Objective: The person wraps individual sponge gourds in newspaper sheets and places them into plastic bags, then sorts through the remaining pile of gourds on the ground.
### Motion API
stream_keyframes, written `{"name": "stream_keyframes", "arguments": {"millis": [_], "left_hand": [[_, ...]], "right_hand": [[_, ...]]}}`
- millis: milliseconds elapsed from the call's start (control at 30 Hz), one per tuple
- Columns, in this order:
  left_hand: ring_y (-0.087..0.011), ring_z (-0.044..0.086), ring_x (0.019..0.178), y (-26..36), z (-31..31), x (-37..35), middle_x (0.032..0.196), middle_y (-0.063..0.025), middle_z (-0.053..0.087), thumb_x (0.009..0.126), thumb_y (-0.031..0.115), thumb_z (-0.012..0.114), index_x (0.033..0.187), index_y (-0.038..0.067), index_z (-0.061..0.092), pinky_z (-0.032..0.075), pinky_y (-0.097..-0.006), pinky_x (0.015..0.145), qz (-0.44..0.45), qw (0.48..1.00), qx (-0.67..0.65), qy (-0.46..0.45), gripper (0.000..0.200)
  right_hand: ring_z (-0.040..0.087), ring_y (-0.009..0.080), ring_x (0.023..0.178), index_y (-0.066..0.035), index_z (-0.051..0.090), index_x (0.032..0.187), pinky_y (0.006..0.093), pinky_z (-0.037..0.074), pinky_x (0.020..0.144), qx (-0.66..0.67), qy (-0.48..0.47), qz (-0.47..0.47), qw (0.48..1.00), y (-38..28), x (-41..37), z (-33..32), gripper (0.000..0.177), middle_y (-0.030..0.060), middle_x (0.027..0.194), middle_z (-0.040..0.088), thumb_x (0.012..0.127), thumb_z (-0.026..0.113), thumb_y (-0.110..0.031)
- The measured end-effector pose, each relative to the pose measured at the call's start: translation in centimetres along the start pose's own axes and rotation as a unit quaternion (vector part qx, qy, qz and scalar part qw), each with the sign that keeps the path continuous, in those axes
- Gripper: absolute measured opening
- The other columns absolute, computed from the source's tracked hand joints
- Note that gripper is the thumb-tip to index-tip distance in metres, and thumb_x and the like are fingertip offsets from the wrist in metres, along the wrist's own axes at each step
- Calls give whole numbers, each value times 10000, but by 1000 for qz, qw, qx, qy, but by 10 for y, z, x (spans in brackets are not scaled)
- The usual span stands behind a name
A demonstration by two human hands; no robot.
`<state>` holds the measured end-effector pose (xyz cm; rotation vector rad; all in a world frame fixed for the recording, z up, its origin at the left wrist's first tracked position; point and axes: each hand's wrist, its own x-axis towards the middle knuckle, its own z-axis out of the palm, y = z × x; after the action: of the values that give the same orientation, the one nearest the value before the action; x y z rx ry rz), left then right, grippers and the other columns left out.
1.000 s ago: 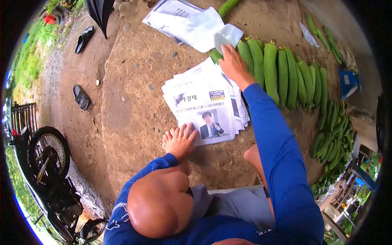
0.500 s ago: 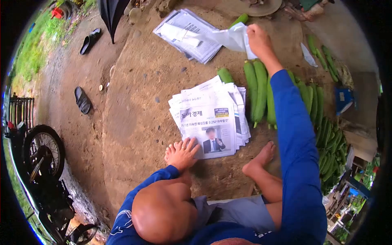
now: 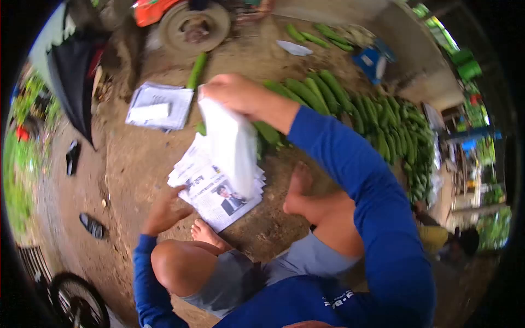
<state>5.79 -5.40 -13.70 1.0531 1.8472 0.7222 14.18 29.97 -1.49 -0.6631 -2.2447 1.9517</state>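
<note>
A translucent white plastic bag (image 3: 232, 145) hangs from my right hand (image 3: 235, 95), whose fingers are closed on its upper end. It is smeared by motion and covers part of a stack of printed newspapers (image 3: 210, 202) on the ground. At the left edge of that stack is my left hand (image 3: 167, 210), fingers apart and nothing in it. Long green gourds (image 3: 309, 93) lie in a row just beyond my right hand and forearm. My bare feet rest on either side of the newspapers.
A second newspaper pile (image 3: 178, 104) carries a folded white bundle (image 3: 150, 112), with one green gourd (image 3: 197, 70) beside it. More gourds (image 3: 407, 136) are heaped at right. A black umbrella (image 3: 76, 71), sandals (image 3: 92, 225) and a motorcycle wheel (image 3: 79, 303) are at left.
My right hand has drawn the white bag back from the far pile to over the near newspapers. My left hand has lifted off my foot and opened. The view has turned to the right.
</note>
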Motion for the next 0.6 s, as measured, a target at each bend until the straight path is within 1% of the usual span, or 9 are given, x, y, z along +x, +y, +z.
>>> {"name": "stream_keyframes", "arguments": {"millis": [100,200,267,367,400,433,500,533,600], "left_hand": [[-387,479,1353,121,-44,-24,1464,-269,476,736,280,875,1486,-32,385,383,-424,1129,109,991,73,8,949],[-383,506,1306,182,-13,-26,1434,-274,473,691,247,923,1508,-50,285,410,-407,1096,150,982,105,41,1078],[-338,540,1227,171,18,-6,1388,-236,509,729,235,909,1478,-47,322,439,-382,1044,150,971,93,160,992],[-298,561,1198,114,5,18,1380,-226,526,803,161,845,1464,-43,394,462,-364,1013,323,836,56,439,826],[-298,562,1218,128,-10,16,1398,-221,528,840,109,786,1467,-34,416,469,-366,1017,263,844,-26,466,741],[-297,563,1239,151,-31,8,1416,-216,530,878,56,727,1469,-24,438,476,-368,1021,201,841,-107,490,664],[-314,506,1345,187,-39,-16,1490,-219,488,970,31,577,1479,-20,440,405,-403,1142,222,750,351,515,529],[-338,457,1399,206,-32,-20,1523,-222,450,935,4,591,1494,-12,416,381,-412,1163,172,754,350,528,586],[-345,442,1411,198,-29,-14,1535,-229,430,921,-25,578,1511,-2,390,368,-410,1172,220,774,322,500,620]], "right_hand": [[632,138,805,28,639,1155,321,542,722,107,-1,-9,994,-15,-27,9,351,77,957,683,947,681,-251],[634,141,790,18,644,1123,312,538,696,255,3,-62,965,-42,-55,14,303,72,932,674,932,685,-214],[643,150,795,25,627,1128,312,545,685,273,17,-101,956,-67,-76,12,299,81,933,668,930,682,-193],[664,183,828,61,559,1196,341,583,666,355,7,-167,920,-89,-91,8,381,108,978,656,937,671,-196],[689,227,753,38,568,1169,361,585,621,392,-20,-141,909,-107,-117,3,366,148,931,672,923,681,-207],[696,236,763,36,551,1177,362,589,620,356,-18,-154,921,-110,-130,-2,390,154,935,674,929,679,-236],[710,253,784,31,516,1193,364,598,620,284,-13,-178,942,-111,-149,-6,440,164,943,678,940,676,-292],[718,301,807,45,494,1196,379,595,634,170,7,-232,958,-94,-155,-3,534,211,1020,684,932,681,-380],[692,354,950,74,485,1282,435,557,803,-70,64,-310,946,-50,-154,12,697,262,1126,664,900,708,-465]]}}
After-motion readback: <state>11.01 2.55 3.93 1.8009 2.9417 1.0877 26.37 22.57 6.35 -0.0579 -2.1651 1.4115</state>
